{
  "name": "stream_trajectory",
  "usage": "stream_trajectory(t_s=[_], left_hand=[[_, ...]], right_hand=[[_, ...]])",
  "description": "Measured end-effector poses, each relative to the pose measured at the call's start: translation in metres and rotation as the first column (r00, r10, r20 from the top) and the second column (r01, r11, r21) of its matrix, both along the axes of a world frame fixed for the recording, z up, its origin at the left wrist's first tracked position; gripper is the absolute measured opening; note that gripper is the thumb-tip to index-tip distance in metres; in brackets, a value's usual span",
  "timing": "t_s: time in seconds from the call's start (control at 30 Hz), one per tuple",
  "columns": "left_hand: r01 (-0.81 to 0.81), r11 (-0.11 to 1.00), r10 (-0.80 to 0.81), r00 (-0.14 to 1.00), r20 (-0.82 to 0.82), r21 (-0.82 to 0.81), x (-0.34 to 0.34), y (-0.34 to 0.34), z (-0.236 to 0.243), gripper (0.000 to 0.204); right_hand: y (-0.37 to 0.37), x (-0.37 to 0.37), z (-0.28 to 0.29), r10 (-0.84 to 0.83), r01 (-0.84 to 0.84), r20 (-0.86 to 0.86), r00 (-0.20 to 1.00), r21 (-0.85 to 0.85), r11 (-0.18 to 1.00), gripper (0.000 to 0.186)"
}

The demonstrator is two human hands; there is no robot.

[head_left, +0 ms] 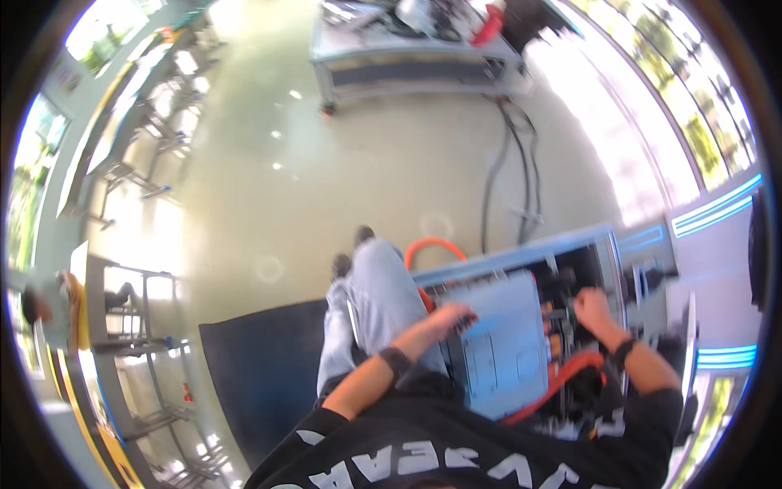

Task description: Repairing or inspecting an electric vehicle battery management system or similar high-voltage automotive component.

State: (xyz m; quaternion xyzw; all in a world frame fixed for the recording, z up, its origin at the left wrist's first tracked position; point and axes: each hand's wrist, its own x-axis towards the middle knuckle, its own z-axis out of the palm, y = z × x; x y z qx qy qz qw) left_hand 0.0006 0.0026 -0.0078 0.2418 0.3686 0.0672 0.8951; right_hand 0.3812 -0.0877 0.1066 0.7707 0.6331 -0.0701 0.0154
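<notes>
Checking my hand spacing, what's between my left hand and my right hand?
In the head view, the grey metal box lies between left hand and right hand.

Glossy pale floor (342, 163), dark mat (261, 375), bright windows (676, 81)

The right hand (593, 310) reaches into the dark, cluttered bay of the grey metal cabinet (501, 342); whatever its fingers (580, 303) grip is blurred, possibly a small tool. The thick orange cable (562, 379) disappears behind the cabinet.

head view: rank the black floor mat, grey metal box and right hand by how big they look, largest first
1. floor mat
2. grey box, though it is nearer the camera, so its true size against the mat is unsure
3. right hand
</notes>
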Motion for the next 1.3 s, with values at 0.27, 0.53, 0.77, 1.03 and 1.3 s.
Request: stream_trajectory(t_s=[0.27,0.53,0.77,1.03,1.3], left_hand=[[0.006,0.998,-0.009,0.998,0.057,0.055,-0.008,-0.005,-0.019,0.018],[0.041,0.998,-0.041,0.999,0.015,0.048,0.002,-0.002,-0.021,0.024],[0.002,0.999,-0.004,0.999,0.041,0.036,0.004,0.0,-0.024,0.023],[-0.026,1.0,0.026,1.0,0.013,-0.003,0.002,-0.004,-0.024,0.023],[-0.054,0.998,0.054,0.999,0.011,0.014,0.001,0.001,-0.026,0.022]], right_hand=[[-0.004,-0.029,0.064,0.674,-0.687,-0.198,0.712,-0.399,0.607,0.037],[0.004,-0.027,0.062,0.748,-0.726,-0.214,0.628,-0.506,0.465,0.042],[0.012,-0.023,0.071,0.792,-0.704,-0.209,0.574,-0.62,0.346,0.042],[0.014,-0.006,0.046,0.739,-0.695,-0.2,0.644,-0.556,0.455,0.037],[0.025,-0.002,0.038,0.429,-0.487,-0.248,0.869,-0.587,0.647,0.043]])
